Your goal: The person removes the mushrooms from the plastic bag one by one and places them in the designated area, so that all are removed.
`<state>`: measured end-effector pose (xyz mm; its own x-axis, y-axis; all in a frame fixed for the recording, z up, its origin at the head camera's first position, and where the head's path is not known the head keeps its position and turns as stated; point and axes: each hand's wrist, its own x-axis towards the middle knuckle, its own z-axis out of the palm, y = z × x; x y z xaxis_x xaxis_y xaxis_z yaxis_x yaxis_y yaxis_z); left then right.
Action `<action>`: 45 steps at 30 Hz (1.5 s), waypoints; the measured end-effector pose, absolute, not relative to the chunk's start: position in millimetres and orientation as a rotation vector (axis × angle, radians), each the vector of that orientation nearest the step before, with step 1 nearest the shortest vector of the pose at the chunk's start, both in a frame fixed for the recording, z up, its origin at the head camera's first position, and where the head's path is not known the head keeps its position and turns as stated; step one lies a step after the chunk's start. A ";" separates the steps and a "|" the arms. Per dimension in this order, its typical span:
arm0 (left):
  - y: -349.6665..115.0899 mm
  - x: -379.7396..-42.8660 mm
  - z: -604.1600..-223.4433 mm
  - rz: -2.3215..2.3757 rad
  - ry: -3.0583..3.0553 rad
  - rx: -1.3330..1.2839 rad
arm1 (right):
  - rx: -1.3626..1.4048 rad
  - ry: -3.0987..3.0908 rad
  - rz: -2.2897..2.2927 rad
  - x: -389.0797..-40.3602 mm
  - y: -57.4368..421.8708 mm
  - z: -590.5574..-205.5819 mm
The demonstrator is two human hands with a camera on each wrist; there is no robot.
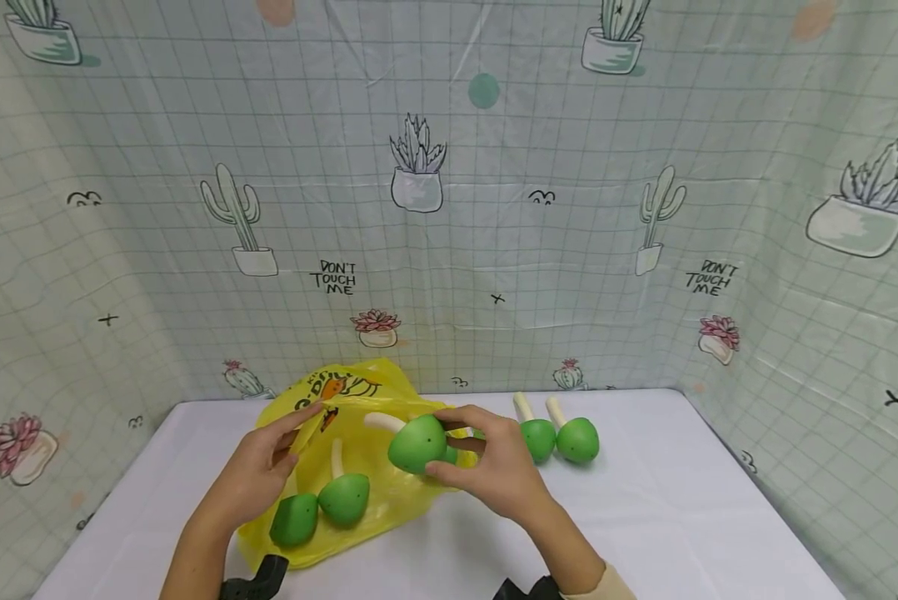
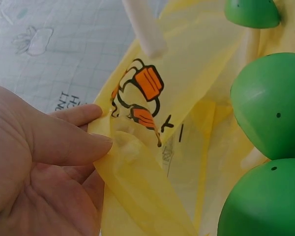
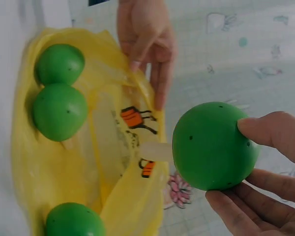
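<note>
My left hand (image 1: 250, 479) pinches the rim of a yellow plastic bag (image 1: 389, 508) between thumb and fingers, as the left wrist view shows. The bag lies on its side with its mouth facing me. In my right hand (image 1: 497, 458) I grip a green mushroom-shaped toy (image 3: 214, 146) with small black dots, held above the bag with its white stem (image 1: 384, 422) pointing left. Two matching green toys, a left one (image 1: 295, 520) and a right one (image 1: 344, 500), lie side by side in the bag. Another green toy (image 3: 73, 221) is partly visible in the bag.
Two more green toys, one (image 1: 538, 439) beside the other (image 1: 577, 440), stand to the right of my right hand, stems toward the back. A white cloth (image 1: 681, 517) covers the table. Behind and beside it hangs a cactus-print curtain (image 1: 456, 250).
</note>
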<state>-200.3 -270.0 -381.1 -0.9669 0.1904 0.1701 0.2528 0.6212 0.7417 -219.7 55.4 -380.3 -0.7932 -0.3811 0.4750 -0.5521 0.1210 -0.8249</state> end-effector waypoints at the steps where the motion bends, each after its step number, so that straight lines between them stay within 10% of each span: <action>1: -270.2 -200.6 -381.2 -1.275 -2.760 -0.383 | 0.942 -2.229 1.753 -219.3 58.8 -378.2; 45: -266.6 -200.0 -379.9 -1.271 -2.792 -0.353 | -0.048 -2.266 1.415 -278.3 234.2 -410.9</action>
